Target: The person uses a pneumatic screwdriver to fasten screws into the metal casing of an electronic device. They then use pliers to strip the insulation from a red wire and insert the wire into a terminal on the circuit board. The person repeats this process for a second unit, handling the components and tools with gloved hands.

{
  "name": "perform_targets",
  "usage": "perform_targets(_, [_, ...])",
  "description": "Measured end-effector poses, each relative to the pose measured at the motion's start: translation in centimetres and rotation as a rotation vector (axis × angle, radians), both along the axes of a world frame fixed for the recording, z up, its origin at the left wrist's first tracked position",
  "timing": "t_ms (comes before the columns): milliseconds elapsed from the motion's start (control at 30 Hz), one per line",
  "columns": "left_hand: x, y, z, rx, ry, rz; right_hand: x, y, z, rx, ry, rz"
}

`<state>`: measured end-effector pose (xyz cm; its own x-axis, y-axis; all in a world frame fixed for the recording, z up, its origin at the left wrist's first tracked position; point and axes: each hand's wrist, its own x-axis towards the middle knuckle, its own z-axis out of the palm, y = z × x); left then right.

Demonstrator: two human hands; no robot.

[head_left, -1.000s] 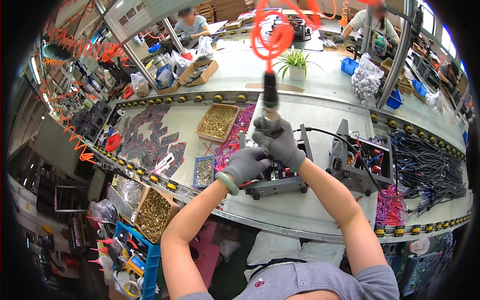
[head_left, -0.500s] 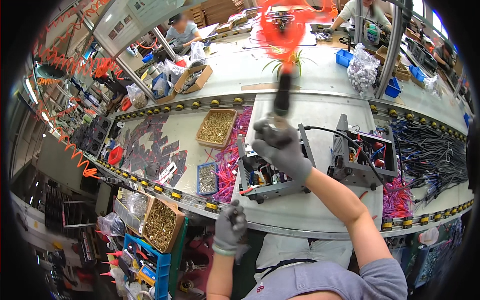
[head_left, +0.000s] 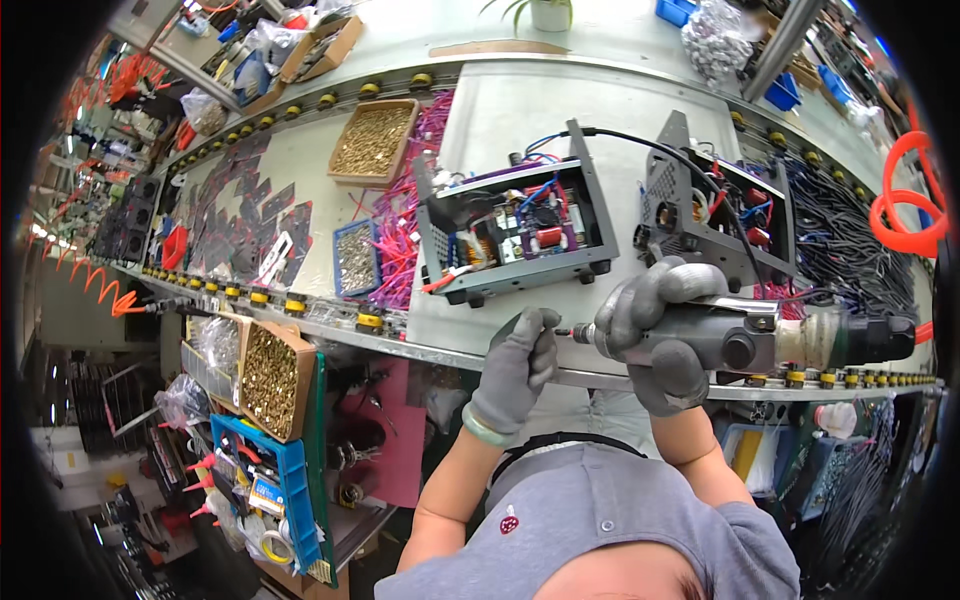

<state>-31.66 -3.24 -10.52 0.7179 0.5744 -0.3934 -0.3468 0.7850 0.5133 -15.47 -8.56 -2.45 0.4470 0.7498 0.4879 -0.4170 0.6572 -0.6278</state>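
Driver point(head_left: 752, 336) now sideways; parts point(head_left: 372, 140) in tray point(head_left: 360, 181)

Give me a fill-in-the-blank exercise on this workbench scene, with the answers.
1. The power tool is held in the person's ____ grip.
2. The left grip is covered by a glove coloured ____.
3. Beside the pink wires, the small tray of metal parts is coloured ____.
4. The plant pot at the top is ____.

Missing words: right; gray; blue; white.
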Motion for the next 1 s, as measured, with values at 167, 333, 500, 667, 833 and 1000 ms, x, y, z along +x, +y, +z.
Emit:
perform_targets(167, [0.7,-0.7,1.4,-0.223,-0.068,-0.022,0.9,-0.6,-1.4,0.046,0.054,-0.005])
perform_targets(333, [1.5,-0.9,1.1,-0.345,-0.297,-0.088,1.0,-0.9,-1.2,0.142,0.057,-0.017])
perform_targets(500, [2.3,-1.0,0.7,-0.417,-0.345,-0.066,0.7,-1.7,0.2,0.108,-0.102,0.001])
perform_targets(667, [4.0,-3.6,2.3,0.026,0.007,0.236,-1.9,-2.6,2.9,-0.112,0.161,-0.239])
perform_targets(833, [2.9,-2.8,3.4,0.142,0.059,0.179,-0.6,-1.5,2.8,-0.023,0.111,-0.095])
perform_targets(1000, [-3.8,0.9,2.6,0.620,0.621,0.448,1.9,-1.4,4.4,0.041,0.106,-0.110])
